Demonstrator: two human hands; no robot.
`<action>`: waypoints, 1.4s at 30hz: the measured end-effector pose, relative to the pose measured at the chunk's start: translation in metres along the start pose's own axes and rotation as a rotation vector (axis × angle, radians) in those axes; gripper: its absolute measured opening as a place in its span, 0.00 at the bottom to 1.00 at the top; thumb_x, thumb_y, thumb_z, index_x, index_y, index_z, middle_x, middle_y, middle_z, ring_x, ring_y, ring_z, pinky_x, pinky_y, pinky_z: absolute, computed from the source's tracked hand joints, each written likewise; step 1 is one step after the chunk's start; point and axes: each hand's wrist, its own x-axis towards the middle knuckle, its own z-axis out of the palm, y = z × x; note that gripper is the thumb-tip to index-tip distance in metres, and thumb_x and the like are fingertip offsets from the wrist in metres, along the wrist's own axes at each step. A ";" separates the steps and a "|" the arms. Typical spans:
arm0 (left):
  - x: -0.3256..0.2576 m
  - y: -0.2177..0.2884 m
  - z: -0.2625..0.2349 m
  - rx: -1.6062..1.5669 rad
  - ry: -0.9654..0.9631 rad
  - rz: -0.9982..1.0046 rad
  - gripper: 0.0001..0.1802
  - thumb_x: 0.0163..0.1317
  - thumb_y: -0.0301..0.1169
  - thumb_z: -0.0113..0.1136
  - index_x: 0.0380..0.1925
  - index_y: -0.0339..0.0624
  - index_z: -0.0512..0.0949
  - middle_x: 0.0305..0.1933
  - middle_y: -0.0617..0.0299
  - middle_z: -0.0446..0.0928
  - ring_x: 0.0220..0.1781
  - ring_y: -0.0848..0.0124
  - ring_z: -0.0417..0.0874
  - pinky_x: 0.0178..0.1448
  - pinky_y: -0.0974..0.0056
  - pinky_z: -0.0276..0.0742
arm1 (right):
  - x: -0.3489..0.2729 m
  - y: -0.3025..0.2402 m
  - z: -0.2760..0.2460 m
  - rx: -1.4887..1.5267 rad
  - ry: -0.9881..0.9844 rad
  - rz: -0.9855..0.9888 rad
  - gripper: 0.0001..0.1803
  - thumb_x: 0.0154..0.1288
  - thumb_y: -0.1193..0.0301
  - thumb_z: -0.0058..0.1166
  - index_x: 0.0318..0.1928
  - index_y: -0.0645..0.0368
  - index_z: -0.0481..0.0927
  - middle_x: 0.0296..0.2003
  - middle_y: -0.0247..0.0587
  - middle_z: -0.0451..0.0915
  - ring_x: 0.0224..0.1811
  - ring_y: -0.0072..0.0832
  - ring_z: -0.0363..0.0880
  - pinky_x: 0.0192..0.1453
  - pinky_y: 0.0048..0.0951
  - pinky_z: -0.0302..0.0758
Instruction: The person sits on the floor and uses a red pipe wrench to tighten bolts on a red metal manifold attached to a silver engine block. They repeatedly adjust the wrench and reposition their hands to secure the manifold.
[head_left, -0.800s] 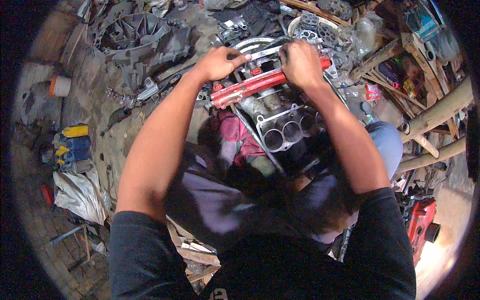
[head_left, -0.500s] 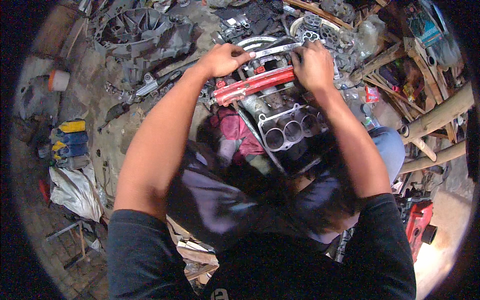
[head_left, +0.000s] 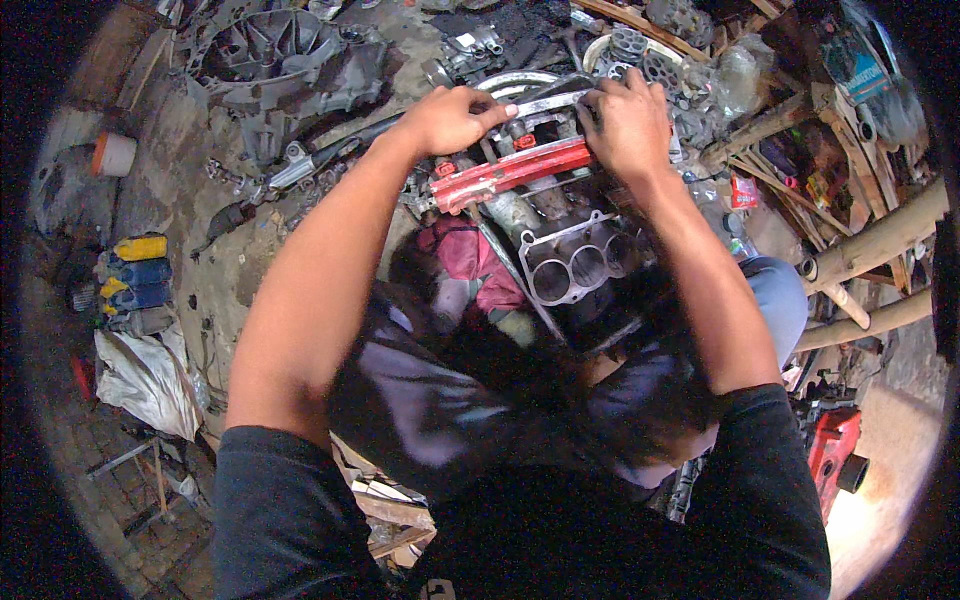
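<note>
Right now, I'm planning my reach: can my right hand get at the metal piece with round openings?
Probably yes: the metal piece looks mostly uncovered, though the right hand must pass the red bar.

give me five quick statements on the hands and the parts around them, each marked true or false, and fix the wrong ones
1. The left hand and the right hand are both at the silver strip. True.
2. Thick gloves cover both hands. False: both are bare.
3. The red bar lies on the near side of the silver strip, toward the person. True.
4. The grey plate with round openings lies beyond the red bar, farther from the person. False: it lies on the near side of the bar.
5. The white-and-orange container is to the right of the right hand. False: it is far to the left of the left hand.
</note>
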 end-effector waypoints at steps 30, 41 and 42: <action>-0.003 0.002 -0.001 0.035 -0.006 0.017 0.39 0.66 0.69 0.47 0.56 0.50 0.83 0.57 0.43 0.82 0.63 0.44 0.79 0.69 0.47 0.72 | -0.003 -0.003 0.030 0.348 0.079 0.077 0.10 0.56 0.67 0.64 0.33 0.60 0.86 0.30 0.55 0.83 0.39 0.53 0.80 0.46 0.52 0.73; -0.002 0.000 0.000 0.037 0.007 0.016 0.38 0.66 0.69 0.48 0.55 0.49 0.84 0.54 0.42 0.83 0.60 0.43 0.81 0.68 0.47 0.74 | 0.000 -0.006 0.023 0.343 0.039 0.159 0.09 0.56 0.68 0.65 0.33 0.62 0.87 0.31 0.55 0.84 0.40 0.53 0.82 0.48 0.50 0.76; -0.002 0.001 0.000 0.039 0.008 0.017 0.38 0.66 0.69 0.48 0.55 0.50 0.84 0.54 0.43 0.83 0.60 0.43 0.81 0.68 0.47 0.74 | -0.002 -0.007 0.024 0.361 0.048 0.126 0.10 0.57 0.68 0.65 0.34 0.62 0.88 0.32 0.56 0.84 0.40 0.53 0.82 0.49 0.49 0.77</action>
